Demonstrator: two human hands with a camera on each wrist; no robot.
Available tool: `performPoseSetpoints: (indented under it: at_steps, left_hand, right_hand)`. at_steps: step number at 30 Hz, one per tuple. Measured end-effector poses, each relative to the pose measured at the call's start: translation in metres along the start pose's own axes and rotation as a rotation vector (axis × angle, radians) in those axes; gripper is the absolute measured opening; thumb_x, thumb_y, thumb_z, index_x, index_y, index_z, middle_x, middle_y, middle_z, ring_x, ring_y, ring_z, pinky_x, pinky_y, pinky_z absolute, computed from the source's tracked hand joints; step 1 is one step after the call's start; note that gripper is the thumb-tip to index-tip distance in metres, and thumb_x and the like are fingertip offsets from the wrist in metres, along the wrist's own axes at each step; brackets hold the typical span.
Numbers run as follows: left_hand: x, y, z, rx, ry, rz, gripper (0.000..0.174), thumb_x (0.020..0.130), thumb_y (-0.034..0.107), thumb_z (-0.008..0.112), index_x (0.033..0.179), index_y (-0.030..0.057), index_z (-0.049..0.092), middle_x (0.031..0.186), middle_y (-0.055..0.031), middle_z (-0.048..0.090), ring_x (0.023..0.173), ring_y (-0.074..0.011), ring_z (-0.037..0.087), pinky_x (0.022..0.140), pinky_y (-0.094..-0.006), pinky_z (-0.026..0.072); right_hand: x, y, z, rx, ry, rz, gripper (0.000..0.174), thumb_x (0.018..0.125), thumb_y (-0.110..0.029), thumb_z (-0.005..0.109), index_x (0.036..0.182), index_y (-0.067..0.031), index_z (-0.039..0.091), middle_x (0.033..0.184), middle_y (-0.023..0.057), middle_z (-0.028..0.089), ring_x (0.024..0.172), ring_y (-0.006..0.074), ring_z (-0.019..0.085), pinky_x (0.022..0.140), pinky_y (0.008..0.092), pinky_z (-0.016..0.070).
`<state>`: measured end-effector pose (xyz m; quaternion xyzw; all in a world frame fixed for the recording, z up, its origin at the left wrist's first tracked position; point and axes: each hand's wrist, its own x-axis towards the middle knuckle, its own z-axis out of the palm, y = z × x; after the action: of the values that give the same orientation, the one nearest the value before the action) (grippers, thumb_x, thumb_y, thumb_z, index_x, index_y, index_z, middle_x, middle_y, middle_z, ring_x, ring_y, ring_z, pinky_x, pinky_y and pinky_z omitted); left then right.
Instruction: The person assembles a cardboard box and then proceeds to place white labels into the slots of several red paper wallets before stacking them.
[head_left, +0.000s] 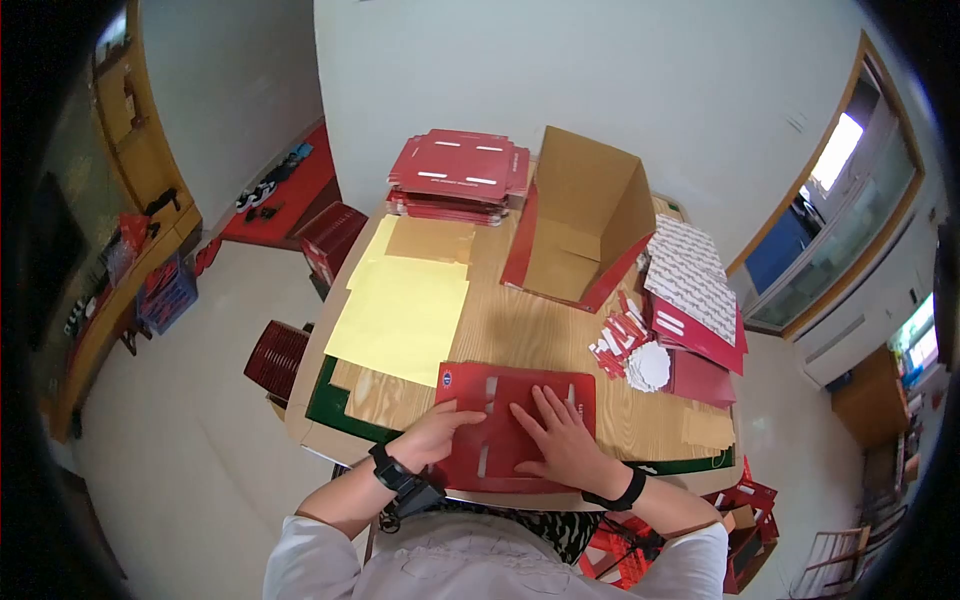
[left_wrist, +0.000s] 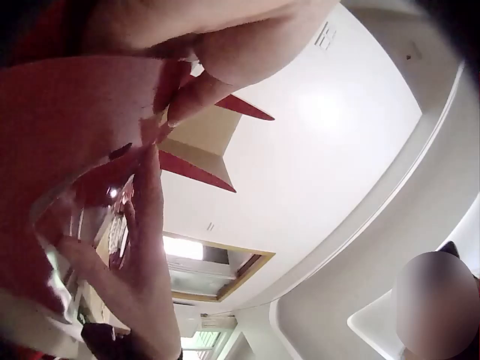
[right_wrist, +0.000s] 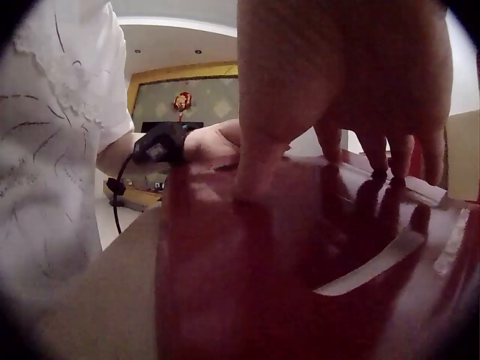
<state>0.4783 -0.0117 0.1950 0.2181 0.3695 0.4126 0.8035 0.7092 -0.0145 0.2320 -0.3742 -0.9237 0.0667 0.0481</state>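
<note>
A flat red cardboard box (head_left: 530,475) with pale slots lies at the table's near edge, in front of the person. On its left side is the left hand (head_left: 437,437), its thumb over the top face and its other fingers at the edge, partly hidden. The right hand (head_left: 572,446) is spread over the right half, fingers apart. In the right wrist view that hand's fingertips (right_wrist: 397,180) and thumb press down on the glossy red surface (right_wrist: 247,292). The left wrist view shows the left hand (left_wrist: 247,49) close up against the red cardboard (left_wrist: 75,112).
Yellow sheets (head_left: 405,310) lie at left. A stack of flat red boxes (head_left: 455,165) stands at the back, beside an opened brown-lined box (head_left: 585,205). At right are patterned white sheets (head_left: 690,275), small red-and-white pieces (head_left: 618,335) and white round pieces (head_left: 648,367).
</note>
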Motion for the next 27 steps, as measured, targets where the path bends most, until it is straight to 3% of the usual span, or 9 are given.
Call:
performPoseSetpoints:
  at_steps: [6, 11, 21, 27]
  left_hand:
    - [-0.01, 0.011, 0.021, 0.076, 0.151, -0.081, 0.028, 0.085, 0.006, 0.059, 0.113, 0.0048, 0.058, 0.11, -0.0058, 0.062, 0.101, -0.0161, 0.059, 0.082, -0.0304, 0.0504]
    - [-0.002, 0.005, 0.013, 0.097, 0.041, -0.059, 0.03, 0.084, 0.006, 0.061, 0.114, 0.0049, 0.057, 0.11, -0.0068, 0.062, 0.099, -0.0168, 0.06, 0.081, -0.0315, 0.0506]
    - [0.001, 0.002, 0.011, 0.054, 0.01, -0.01, 0.031, 0.085, 0.005, 0.059, 0.116, 0.0046, 0.056, 0.112, -0.0069, 0.062, 0.1, -0.0171, 0.059, 0.085, -0.0319, 0.0485]
    - [-0.006, 0.007, 0.017, 0.086, 0.011, -0.002, 0.033, 0.086, 0.004, 0.058, 0.119, 0.0033, 0.054, 0.114, -0.0065, 0.06, 0.104, -0.0171, 0.057, 0.089, -0.0318, 0.0465]
  right_hand:
    - [0.006, 0.002, -0.005, 0.011, -0.016, 0.019, 0.096, 0.068, -0.043, 0.073, 0.144, -0.0123, 0.022, 0.143, 0.0237, 0.026, 0.133, 0.04, 0.024, 0.106, 0.0545, 0.023]
    - [0.009, 0.004, -0.002, 0.046, 0.014, 0.014, 0.097, 0.068, -0.041, 0.073, 0.144, -0.0117, 0.021, 0.141, 0.0218, 0.029, 0.131, 0.0382, 0.028, 0.105, 0.0543, 0.0255]
    - [0.007, 0.003, -0.008, 0.022, 0.06, -0.023, 0.087, 0.069, -0.038, 0.072, 0.137, -0.004, 0.031, 0.131, 0.0206, 0.04, 0.122, 0.036, 0.038, 0.103, 0.0484, 0.0285]
    - [0.009, 0.004, -0.012, 0.067, 0.133, -0.081, 0.074, 0.071, -0.034, 0.072, 0.131, -0.0038, 0.04, 0.119, 0.0175, 0.048, 0.108, 0.0333, 0.046, 0.094, 0.0424, 0.0362]
